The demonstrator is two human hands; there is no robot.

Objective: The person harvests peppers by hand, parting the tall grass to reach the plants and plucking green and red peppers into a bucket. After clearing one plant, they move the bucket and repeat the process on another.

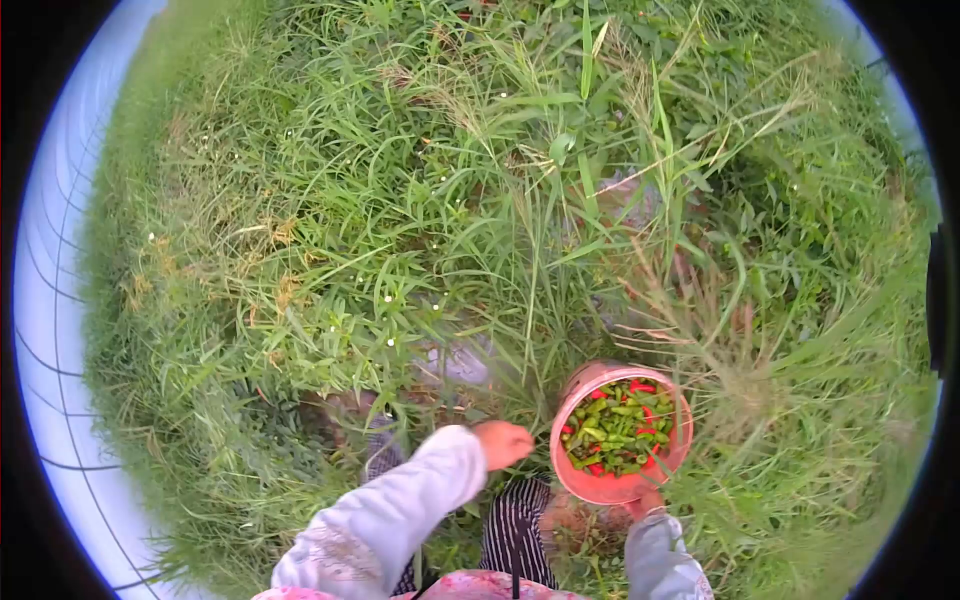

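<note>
A pinkish-red bucket [681,448] full of peppers [618,428], mostly green with several red ones, tilts toward me at the lower right of the head view. My right hand [645,502] is closed on its near rim, with the fingers partly hidden. Left of the bucket and apart from it, my left hand [503,444] hangs with its fingers curled in. Anything inside those fingers is hidden from view. Pale long sleeves [425,490] cover both my arms.
Tall grass and weeds [330,140] surround me on every side. Dry seed-headed stalks [700,340] lean close to the bucket's far side. Greyish sheeting [458,362] shows through the growth. My striped trouser legs [517,530] are directly below.
</note>
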